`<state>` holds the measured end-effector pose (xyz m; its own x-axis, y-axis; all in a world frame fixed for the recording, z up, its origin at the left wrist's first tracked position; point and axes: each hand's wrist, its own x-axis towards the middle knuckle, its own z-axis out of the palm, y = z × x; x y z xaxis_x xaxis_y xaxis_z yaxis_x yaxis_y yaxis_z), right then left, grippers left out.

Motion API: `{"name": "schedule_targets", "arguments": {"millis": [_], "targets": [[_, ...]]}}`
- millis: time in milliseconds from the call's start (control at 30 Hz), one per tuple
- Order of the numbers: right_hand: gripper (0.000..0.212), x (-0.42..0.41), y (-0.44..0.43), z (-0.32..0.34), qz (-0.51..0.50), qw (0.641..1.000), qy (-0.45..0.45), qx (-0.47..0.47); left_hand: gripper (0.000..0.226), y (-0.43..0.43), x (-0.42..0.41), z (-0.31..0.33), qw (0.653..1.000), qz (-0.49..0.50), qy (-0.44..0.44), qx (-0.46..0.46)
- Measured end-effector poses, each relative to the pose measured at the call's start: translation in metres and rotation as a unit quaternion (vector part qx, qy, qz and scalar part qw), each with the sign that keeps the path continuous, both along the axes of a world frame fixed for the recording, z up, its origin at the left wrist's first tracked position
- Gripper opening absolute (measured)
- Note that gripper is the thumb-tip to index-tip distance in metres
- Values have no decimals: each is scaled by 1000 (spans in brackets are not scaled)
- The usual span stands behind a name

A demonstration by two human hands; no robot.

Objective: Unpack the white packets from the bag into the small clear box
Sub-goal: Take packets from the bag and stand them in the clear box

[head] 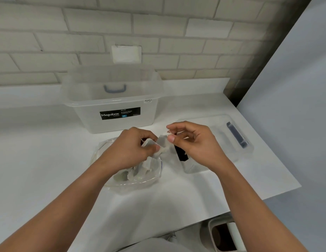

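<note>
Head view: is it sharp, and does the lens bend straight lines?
Head view: mortar lines of the brick wall bow from the wide lens; the Megabox label reads clearly, but the white packet is smeared; soft arm shadows lie on the table.

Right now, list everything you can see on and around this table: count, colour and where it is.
table: one, white, against brick wall
large box: one, clear, black label, back centre
small clear box: one, clear, black label, below right hand
lid: one, clear, dark blue handle, far right
bag: one, clear, below left hand
white packets: several in bag, count unclear
held packet: one, white, between hands
wall plate: one, white
bin: one, pale, floor
left hand: pinches held packet
right hand: pinches held packet
</note>
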<state>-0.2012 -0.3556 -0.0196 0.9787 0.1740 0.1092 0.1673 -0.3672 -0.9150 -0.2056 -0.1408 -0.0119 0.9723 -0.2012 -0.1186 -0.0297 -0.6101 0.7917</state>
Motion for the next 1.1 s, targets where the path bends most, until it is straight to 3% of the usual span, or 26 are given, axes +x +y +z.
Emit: {"name": "schedule_targets", "arguments": {"millis": [133,300,433,533,700,867,1100], "targets": [[10,5,-25,11,43,995,-22,-89,7,-19,4,6,997,-25,-40,64],[11,22,-72,22,-13,987,-83,-136,24,-37,9,-1,1000,1,-2,-23],[13,51,-112,28,-90,952,-140,-258,24,-45,13,-10,998,40,-5,-55],[15,81,-132,11,-106,924,-108,-350,21,-50,13,-12,996,57,-2,-75],[27,116,-141,-34,-20,866,-16,-500,24,-56,14,-10,995,62,0,-80],[26,127,-138,-57,19,851,38,-523,25,-56,12,-11,994,71,4,-82],[18,130,-134,-64,7,830,48,-555,25,-56,13,-12,988,101,21,-113]]}}
